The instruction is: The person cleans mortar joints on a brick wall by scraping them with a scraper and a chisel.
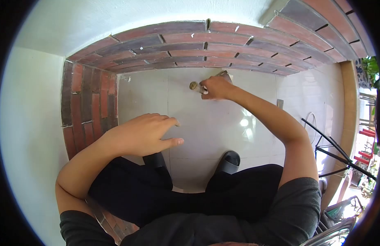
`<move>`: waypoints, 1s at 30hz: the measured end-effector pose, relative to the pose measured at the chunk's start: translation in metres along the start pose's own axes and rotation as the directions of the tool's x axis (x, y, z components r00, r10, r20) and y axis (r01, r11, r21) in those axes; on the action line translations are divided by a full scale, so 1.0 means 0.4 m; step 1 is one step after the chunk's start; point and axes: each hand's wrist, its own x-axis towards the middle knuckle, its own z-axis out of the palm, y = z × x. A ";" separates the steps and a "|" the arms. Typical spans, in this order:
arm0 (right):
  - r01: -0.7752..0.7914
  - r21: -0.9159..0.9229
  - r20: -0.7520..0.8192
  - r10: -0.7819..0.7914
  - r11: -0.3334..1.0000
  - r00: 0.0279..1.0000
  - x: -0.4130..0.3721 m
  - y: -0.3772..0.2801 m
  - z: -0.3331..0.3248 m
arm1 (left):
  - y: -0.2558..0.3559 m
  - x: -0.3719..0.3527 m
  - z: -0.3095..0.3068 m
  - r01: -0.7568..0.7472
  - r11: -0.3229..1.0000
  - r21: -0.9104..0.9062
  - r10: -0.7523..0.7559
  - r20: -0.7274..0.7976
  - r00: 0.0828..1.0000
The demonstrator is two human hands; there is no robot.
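Note:
My right hand (pixel 218 87) reaches out over the tiles near the foot of the brick wall. Its fingers are closed round a small clear jar with a brownish-gold end (pixel 193 85), which points to the left. Just beyond that hand, against the wall, a flat brown and pale object (pixel 225 75) is partly covered by the knuckles. My left hand (pixel 147 132) hovers over the floor on the near left, thumb and index finger apart, with nothing in it.
Low brick walls (pixel 186 49) run along the far side and the left. Pale glossy tiles (pixel 190 123) cover the floor, and a black slipper (pixel 230 160) shows below my knee. On the right stands a black metal stand (pixel 333 149) by a wooden sill (pixel 349 98).

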 end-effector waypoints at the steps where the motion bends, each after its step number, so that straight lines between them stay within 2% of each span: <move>1: -0.041 0.066 -0.014 0.042 0.997 0.999 -0.005 -0.017 -0.027 | 0.006 0.003 0.000 -0.004 1.000 0.004 0.004 0.006 1.000; 2: -0.103 0.117 0.035 0.099 0.988 0.994 -0.002 -0.024 -0.049 | 0.015 0.008 -0.002 0.001 1.000 0.005 -0.001 0.025 1.000; 5: -0.084 0.437 -0.035 0.110 0.896 0.993 -0.028 -0.025 -0.062 | 0.022 0.018 0.019 -0.033 0.999 0.010 0.033 0.037 0.999; 6: -0.020 0.462 -0.078 0.063 0.887 0.995 -0.023 -0.005 -0.045 | 0.027 0.019 0.027 -0.038 0.999 0.020 0.037 0.054 0.998; 9: -0.036 0.346 -0.148 0.092 0.938 0.985 -0.033 0.005 -0.039 | 0.043 0.025 0.049 -0.061 0.996 0.062 0.055 0.101 0.993; 13: -0.020 0.338 -0.237 0.106 0.941 0.966 -0.060 -0.004 -0.081 | 0.074 0.008 0.068 -0.109 0.986 0.129 0.100 0.068 0.993; 16: 0.027 0.554 -0.292 0.164 0.832 0.942 -0.078 -0.004 -0.119 | 0.099 -0.013 0.075 -0.158 0.979 0.132 0.153 0.045 0.987; 19: 0.041 0.668 -0.189 0.116 0.743 0.975 -0.088 0.012 -0.145 | 0.115 -0.030 0.085 -0.167 0.975 0.147 0.162 0.049 0.986; 20: 0.014 0.689 -0.171 0.144 0.725 0.975 -0.098 0.013 -0.145 | 0.119 -0.034 0.087 -0.165 0.974 0.153 0.158 0.058 0.986; 23: -0.205 0.657 -0.062 0.323 0.726 0.944 -0.106 0.011 -0.123 | 0.122 -0.042 0.088 -0.163 0.974 0.156 0.153 0.076 0.985; 24: -0.134 0.702 -0.107 0.289 0.700 0.951 -0.103 0.015 -0.100 | 0.121 -0.044 0.088 -0.161 0.975 0.156 0.152 0.069 0.986; 27: -0.181 0.755 0.003 0.273 0.630 0.962 -0.102 0.043 -0.070 | 0.118 -0.046 0.086 -0.156 0.976 0.154 0.149 0.056 0.987; 28: -0.248 0.743 0.066 0.301 0.622 0.951 -0.104 0.046 -0.068 | 0.119 -0.049 0.080 -0.155 0.976 0.156 0.148 0.057 0.987; 30: -0.270 0.800 0.125 0.291 0.536 0.948 -0.107 0.066 -0.052 | 0.122 -0.053 0.076 -0.159 0.976 0.152 0.153 0.050 0.987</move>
